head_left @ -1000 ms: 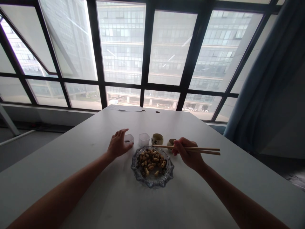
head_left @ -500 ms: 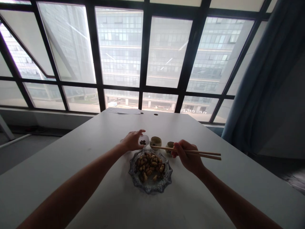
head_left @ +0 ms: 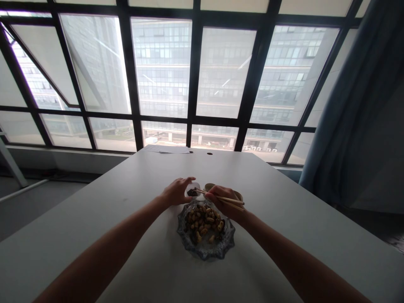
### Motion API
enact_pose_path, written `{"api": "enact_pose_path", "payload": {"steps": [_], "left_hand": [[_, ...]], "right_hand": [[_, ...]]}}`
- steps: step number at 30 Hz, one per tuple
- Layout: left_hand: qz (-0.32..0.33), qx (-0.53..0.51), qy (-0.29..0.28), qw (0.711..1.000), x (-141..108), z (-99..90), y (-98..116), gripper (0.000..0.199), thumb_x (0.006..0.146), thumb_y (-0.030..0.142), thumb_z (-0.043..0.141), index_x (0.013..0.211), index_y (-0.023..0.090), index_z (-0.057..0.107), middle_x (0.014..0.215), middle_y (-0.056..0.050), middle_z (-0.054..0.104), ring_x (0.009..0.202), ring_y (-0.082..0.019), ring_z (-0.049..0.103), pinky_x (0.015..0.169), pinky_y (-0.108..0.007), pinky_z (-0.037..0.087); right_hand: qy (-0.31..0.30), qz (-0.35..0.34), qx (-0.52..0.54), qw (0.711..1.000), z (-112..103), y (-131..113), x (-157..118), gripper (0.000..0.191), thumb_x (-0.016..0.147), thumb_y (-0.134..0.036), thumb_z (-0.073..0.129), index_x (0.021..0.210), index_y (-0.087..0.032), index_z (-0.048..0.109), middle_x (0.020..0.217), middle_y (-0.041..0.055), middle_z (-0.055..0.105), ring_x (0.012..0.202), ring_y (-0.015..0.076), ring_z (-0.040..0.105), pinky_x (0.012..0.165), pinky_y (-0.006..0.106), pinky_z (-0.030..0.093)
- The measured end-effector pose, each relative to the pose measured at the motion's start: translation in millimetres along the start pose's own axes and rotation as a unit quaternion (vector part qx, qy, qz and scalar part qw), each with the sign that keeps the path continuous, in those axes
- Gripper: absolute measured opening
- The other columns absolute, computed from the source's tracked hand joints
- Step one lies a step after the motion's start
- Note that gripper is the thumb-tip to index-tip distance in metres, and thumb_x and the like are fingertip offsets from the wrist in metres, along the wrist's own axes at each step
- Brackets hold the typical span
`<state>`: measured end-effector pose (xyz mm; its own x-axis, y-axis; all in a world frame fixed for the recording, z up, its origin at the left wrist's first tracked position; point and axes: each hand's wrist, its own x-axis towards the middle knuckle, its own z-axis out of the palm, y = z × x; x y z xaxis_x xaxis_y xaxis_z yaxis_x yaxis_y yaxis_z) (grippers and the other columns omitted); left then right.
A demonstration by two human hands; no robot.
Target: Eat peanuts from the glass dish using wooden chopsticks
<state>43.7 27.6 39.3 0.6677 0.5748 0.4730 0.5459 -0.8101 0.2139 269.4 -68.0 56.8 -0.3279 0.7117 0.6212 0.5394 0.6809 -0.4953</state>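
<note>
White tub (head_left: 198, 185) of dark bits (head_left: 192, 192) just behind glass bowl (head_left: 206, 255) on tabletop (head_left: 142, 256); left hand (head_left: 175, 192) clasped about tub, right hand (head_left: 227, 206) closed on chopsticks (head_left: 234, 200), tips in tub. Slack left hold could let tub tip; uneven pinch could drop bits among peanuts (head_left: 210, 220)

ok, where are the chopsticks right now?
Head view, just right of centre: chopsticks in the right hand, tips at the small clear cup beside the left hand, beyond the glass bowl.
</note>
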Motion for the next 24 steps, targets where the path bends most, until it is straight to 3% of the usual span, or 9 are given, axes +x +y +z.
{"api": "enact_pose_path", "payload": {"steps": [5, 8, 11, 13, 15, 19, 24], "left_hand": [[-0.032, 0.03, -0.014, 0.999, 4, -0.3, 1, 0.067, 0.075, 0.037, 0.07, 0.135, 0.016, 0.047, 0.114, -0.015, 0.071, 0.105, -0.032, 0.067, 0.096, -0.046, 0.048], [-0.061, 0.064, -0.049, 0.995, 9, -1.6, 1, 0.062, 0.08, 0.041, 0.065, 0.134, 0.016, 0.049, 0.111, -0.013, 0.073, 0.103, -0.032, 0.068, 0.101, -0.049, 0.044], [-0.062, 0.081, -0.057, 0.993, 9, -5.1, 0, 0.062, 0.082, 0.048, 0.062, 0.134, 0.016, 0.05, 0.116, -0.013, 0.071, 0.109, -0.033, 0.065, 0.105, -0.052, 0.041], [-0.053, 0.083, -0.027, 0.995, 3, -8.6, -2, 0.061, 0.085, 0.054, 0.058, 0.133, 0.017, 0.051, 0.124, -0.014, 0.068, 0.115, -0.033, 0.061, 0.105, -0.053, 0.04], [-0.054, 0.083, 0.018, 0.995, -7, -12.0, -6, 0.058, 0.088, 0.058, 0.054, 0.13, 0.017, 0.054, 0.126, -0.014, 0.066, 0.118, -0.033, 0.06, 0.105, -0.053, 0.04], [-0.084, 0.074, 0.107, 0.988, -36, -12.7, -19, 0.051, 0.089, 0.058, 0.053, 0.12, 0.018, 0.059, 0.119, -0.014, 0.068, 0.113, -0.033, 0.061, 0.101, -0.053, 0.044], [-0.141, -0.011, 0.2, 0.97, -63, 7.2, -37, 0.053, 0.089, 0.06, 0.053, 0.121, 0.018, 0.054, 0.121, -0.015, 0.064, 0.112, -0.03, 0.061, 0.097, -0.05, 0.048]], "right_hand": [[0.068, 0.025, -0.012, 0.997, -18, -7, -7, 0.043, 0.094, -0.054, 0.054, 0.069, -0.019, 0.059, 0.058, 0.0016, 0.062, 0.048, 0.0121, 0.052, 0.048, 0.024, 0.042], [0.13, 0.116, 0.084, 0.981, -38, -16, -14, 0.053, 0.093, -0.064, 0.048, 0.065, -0.019, 0.057, 0.048, 0.0016, 0.059, 0.04, 0.0122, 0.053, 0.041, 0.023, 0.042], [0.044, 0.218, 0.19, 0.956, -51, -22, -28, 0.059, 0.083, -0.073, 0.055, 0.059, -0.018, 0.057, 0.039, 0.0001, 0.055, 0.033, 0.0118, 0.05, 0.033, 0.021, 0.038], [-0.026, 0.259, 0.224, 0.939, -53, -24, -41, 0.061, 0.078, -0.075, 0.058, 0.057, -0.018, 0.057, 0.037, -0.0004, 0.054, 0.03, 0.0111, 0.048, 0.031, 0.02, 0.036], [-0.045, 0.28, 0.231, 0.931, -51, -23, -52, 0.061, 0.077, -0.075, 0.059, 0.057, -0.017, 0.056, 0.038, -0.0002, 0.055, 0.029, 0.0102, 0.048, 0.03, 0.019, 0.036], [0.049, 0.265, 0.202, 0.942, -44, -14, -61, 0.058, 0.075, -0.073, 0.064, 0.06, -0.017, 0.059, 0.042, 0.0016, 0.06, 0.033, 0.0103, 0.053, 0.033, 0.019, 0.04], [0.15, 0.259, 0.227, 0.927, -38, -5, -67, 0.058, 0.074, -0.072, 0.066, 0.059, -0.017, 0.06, 0.041, 0.0015, 0.059, 0.032, 0.0106, 0.051, 0.032, 0.02, 0.04]]}}
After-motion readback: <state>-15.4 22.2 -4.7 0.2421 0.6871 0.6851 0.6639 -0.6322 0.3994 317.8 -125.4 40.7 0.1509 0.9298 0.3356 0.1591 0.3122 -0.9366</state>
